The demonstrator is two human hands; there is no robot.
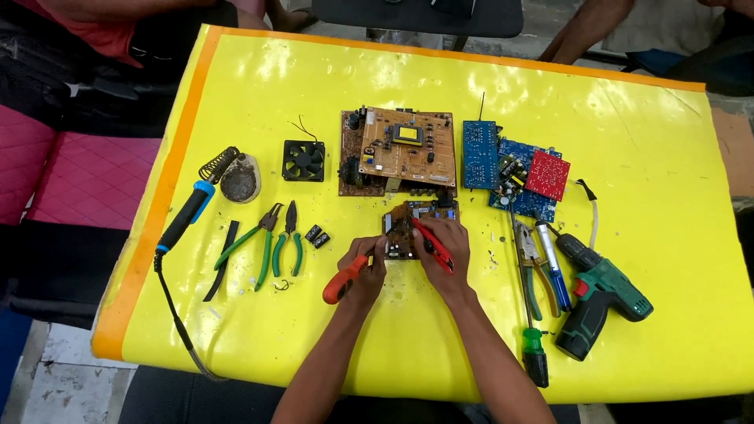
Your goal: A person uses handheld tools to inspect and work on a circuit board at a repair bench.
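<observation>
Fan (303,160) left of boards (399,151) — drill (601,302) right

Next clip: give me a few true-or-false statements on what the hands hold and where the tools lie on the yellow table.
1. The left hand holds an orange-handled tool. True.
2. The right hand holds red-handled pliers over a small circuit board. True.
3. The green drill lies left of the hands. False: it lies to their right.
4. The soldering iron is in the left hand. False: it lies untouched near the table's left edge.
5. A black fan lies left of the large brown board. True.
</observation>
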